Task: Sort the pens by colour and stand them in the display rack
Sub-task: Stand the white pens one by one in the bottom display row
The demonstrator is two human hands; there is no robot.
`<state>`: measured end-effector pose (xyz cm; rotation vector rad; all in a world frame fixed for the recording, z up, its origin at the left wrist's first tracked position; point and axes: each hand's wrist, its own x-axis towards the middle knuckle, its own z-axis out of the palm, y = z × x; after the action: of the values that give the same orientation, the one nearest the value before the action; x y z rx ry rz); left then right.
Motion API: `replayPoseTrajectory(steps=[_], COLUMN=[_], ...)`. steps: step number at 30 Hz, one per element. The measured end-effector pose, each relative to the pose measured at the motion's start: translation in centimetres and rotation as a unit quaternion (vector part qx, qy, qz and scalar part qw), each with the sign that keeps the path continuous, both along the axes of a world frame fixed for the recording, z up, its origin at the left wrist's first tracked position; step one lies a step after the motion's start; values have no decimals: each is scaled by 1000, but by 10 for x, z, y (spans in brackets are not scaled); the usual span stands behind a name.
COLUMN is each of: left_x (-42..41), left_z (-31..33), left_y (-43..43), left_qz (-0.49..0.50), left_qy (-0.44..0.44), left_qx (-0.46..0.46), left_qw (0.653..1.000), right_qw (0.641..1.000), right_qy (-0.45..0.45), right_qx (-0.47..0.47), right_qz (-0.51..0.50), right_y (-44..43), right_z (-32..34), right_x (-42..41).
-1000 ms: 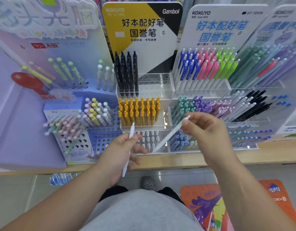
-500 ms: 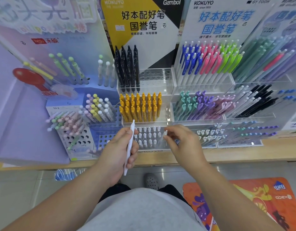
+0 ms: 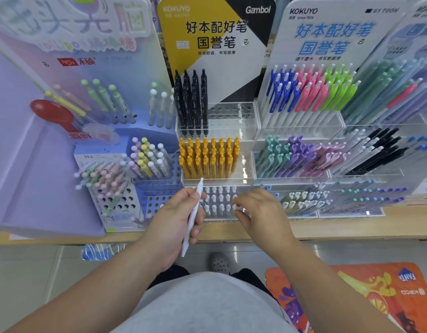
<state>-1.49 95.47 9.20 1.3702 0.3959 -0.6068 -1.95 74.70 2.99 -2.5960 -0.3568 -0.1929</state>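
At far left the blue rack (image 3: 157, 203) holds leaning pastel pens (image 3: 104, 179). They sit well apart from both hands, so I see little risk there.

The left hand (image 3: 174, 224) is clamped round a white pen (image 3: 192, 219). The pen runs steeply from above the thumb down past the palm, its upper end just in front of the yellow pens (image 3: 207, 157). It is not yet in a rack. With both ends sticking out free, I judge it could catch the yellow row or the white tops on its way to a hole, and tip them.

Next right, the clear rack (image 3: 220, 219) stands on the bench (image 3: 339, 228), its lowest tier packed with white pens (image 3: 214, 200) standing close together. That is the matching colour, so this tier looks the likely home. Free holes are hard to make out, and pushing in where a pen already stands would probably jam or knock it.

The right hand (image 3: 262, 212) hovers at that tier's right edge, fingers curled, tips at a white cap. I cannot tell whether they pinch it or only touch. A careless pull-away could drag that pen out, or the wrist could brush the pale pens (image 3: 303, 200) in the next tier.
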Motion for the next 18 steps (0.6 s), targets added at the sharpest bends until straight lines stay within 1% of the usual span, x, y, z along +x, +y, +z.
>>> replayPoseTrajectory(steps=[6,10,11,12,13,14,16,17,18], left_x=[1,2,3,3,3,4,5,5,6], left_z=[5,6,6,6,7,8,8,9,9], left_y=[5,5,5,4,1,-2,-10,-16,-21], left_qz=[-2,-10,-19,-30,-43,-56,-82,-96,-110], left_qy=[2,-8,-16,-26,-38,-52,-76,-89,-101], left_qx=[2,17,25,36,47,60,79,83,81], left_qw=[1000,1000,999,999,997,995,991,988,985], right_qw=[998,998,999,999,993,977,919,892,873], right_qy=[7,6,10,17,38,76,177,214,235], right_qx=[-52,-50,-27,18,85,165,324,376,409], right_qz=[-17,-21,-29,-48,-79,-112,-139,-130,-120], right_y=[5,6,6,6,6,7,8,8,8], right_z=[-2,1,6,15,27,40,63,71,76], right_x=[0,0,-1,-2,-2,-2,0,1,1])
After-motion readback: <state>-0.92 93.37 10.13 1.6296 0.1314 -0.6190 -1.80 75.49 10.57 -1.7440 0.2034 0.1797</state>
